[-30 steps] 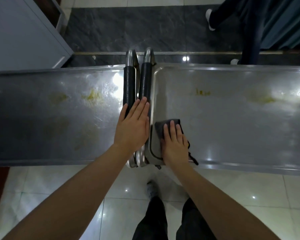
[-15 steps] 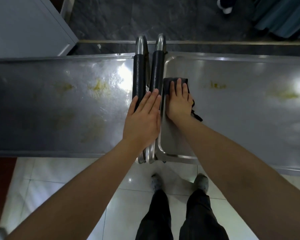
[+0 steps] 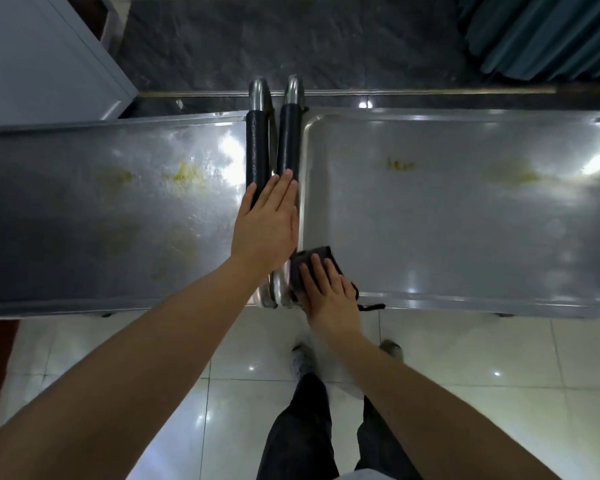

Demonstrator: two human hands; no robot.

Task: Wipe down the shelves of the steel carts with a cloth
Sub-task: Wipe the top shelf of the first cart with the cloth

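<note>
2 steel cart shelves side by side; right hand [image 3: 329, 292] presses flat, fingers straight, on dark folded cloth [image 3: 309, 263] at near-left corner of right steel shelf [image 3: 465, 220]. Left hand [image 3: 267, 223] rests flat on black-sleeved cart handles [image 3: 272, 147]. Wiping step underway; next likely the yellow stains [image 3: 400, 165]. No readable writing.
</note>
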